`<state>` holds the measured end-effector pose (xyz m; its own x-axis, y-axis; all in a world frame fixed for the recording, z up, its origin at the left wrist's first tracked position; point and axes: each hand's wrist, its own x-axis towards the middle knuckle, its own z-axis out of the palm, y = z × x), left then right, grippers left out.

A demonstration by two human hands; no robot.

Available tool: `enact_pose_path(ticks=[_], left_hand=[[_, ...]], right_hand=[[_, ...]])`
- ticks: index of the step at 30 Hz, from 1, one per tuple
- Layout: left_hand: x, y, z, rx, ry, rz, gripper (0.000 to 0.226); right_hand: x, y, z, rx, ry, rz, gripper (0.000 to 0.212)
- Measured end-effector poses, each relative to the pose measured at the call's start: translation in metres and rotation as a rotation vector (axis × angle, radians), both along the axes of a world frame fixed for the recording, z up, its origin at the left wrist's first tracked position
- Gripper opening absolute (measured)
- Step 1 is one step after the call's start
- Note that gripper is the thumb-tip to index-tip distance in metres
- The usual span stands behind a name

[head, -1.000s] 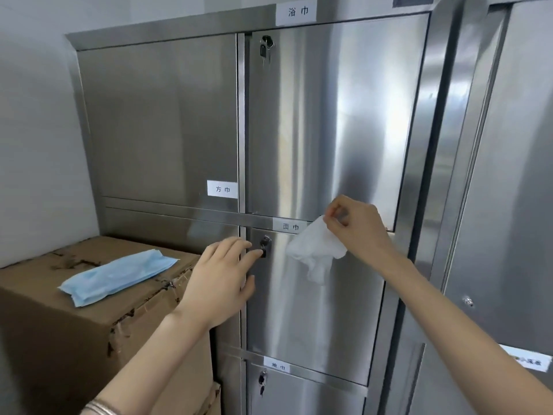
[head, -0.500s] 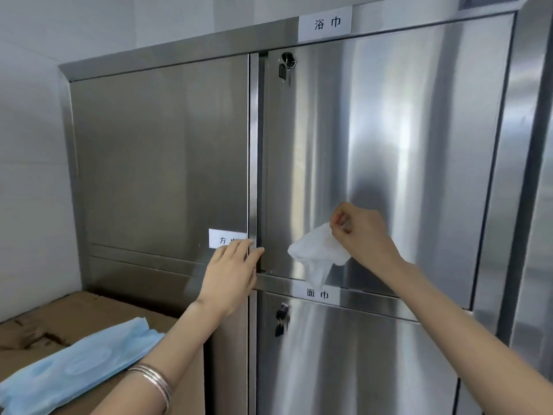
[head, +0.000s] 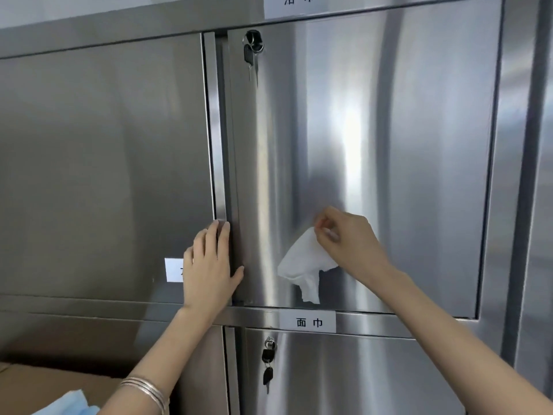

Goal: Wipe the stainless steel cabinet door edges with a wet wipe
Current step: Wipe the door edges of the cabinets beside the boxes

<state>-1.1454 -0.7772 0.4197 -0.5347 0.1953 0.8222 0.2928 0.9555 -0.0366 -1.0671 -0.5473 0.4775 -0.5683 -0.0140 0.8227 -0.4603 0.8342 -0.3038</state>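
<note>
White wipe [head: 302, 265] dangling crumpled before lower part of upper door [head: 389, 130], contact with steel unclear. Pinched at top corner between thumb and fingertips of right hand [head: 348, 242]. Left of it, left hand [head: 209, 266] flat, fingers straight, resting on post [head: 217, 130] between doors, thumb touching door's left edge; bangles [head: 146, 390] on wrist. Key [head: 251, 53] hanging from lock at door's top left. Label [head: 308, 322] just below door. Blue mask [head: 70, 404] on box [head: 39, 381], near left.

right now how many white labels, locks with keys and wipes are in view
white labels: 3
locks with keys: 2
wet wipe: 1
total: 6
</note>
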Motion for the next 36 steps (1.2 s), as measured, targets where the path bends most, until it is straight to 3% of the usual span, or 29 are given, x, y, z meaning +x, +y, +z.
enact_pose_path(ticks=[11,18,30,36], left_hand=[[-0.021,-0.004,-0.004,0.112,-0.054,0.166,0.108],[-0.010,-0.002,-0.010,0.062,-0.106,0.219,0.097],[0.102,-0.025,-0.018,0.125,0.041,0.048,0.089],[0.166,-0.029,-0.021,0.251,-0.101,-0.123,0.090]], right_hand=[[-0.004,-0.024,0.002,0.032,-0.039,-0.019,0.010],[0.000,-0.041,0.001,0.038,-0.081,-0.037,0.007],[0.056,-0.068,0.026,-0.119,0.049,0.070,0.021],[0.113,-0.100,0.051,-0.207,0.300,0.265,0.008]])
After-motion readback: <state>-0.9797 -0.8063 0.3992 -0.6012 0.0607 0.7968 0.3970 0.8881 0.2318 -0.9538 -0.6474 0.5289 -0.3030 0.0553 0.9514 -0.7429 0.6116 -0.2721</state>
